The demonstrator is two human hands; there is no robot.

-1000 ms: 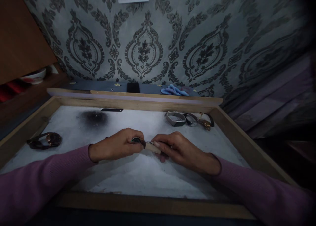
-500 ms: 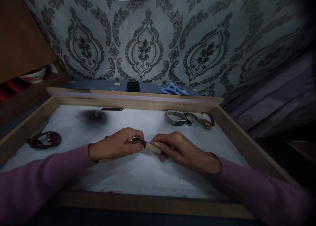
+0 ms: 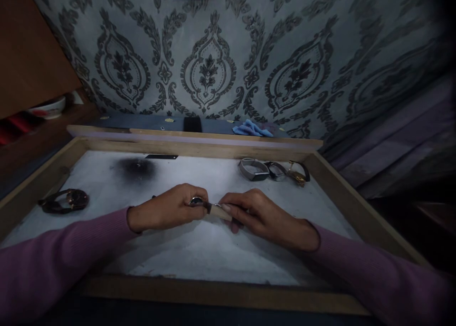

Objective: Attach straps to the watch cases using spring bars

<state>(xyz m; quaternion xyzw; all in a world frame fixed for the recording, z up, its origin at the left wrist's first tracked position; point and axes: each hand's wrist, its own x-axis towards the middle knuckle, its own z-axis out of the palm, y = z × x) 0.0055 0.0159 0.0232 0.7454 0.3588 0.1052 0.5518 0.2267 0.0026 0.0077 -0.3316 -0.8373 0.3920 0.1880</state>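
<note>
A wristwatch [image 3: 195, 201] with a round silver case is held between my two hands over the white board. My left hand [image 3: 178, 205] is closed around the case end, thumb and forefinger gripping it. The strap [image 3: 220, 212], dark on one face and pale beige on the other, stretches across to my right hand [image 3: 258, 217]. That hand pinches the strap with its thumb and fingers; a small silvery piece, perhaps the buckle, shows at the fingertips. My palms hide parts of the watch.
A wooden frame [image 3: 221, 290] borders the board. A dark watch [image 3: 76, 200] lies at left. Back right sit a grey-banded watch [image 3: 253, 170], a dark one [image 3: 276, 171] and a gold one [image 3: 297, 177]. A black strip [image 3: 162, 157] and a blue cloth [image 3: 251, 128] are farther back.
</note>
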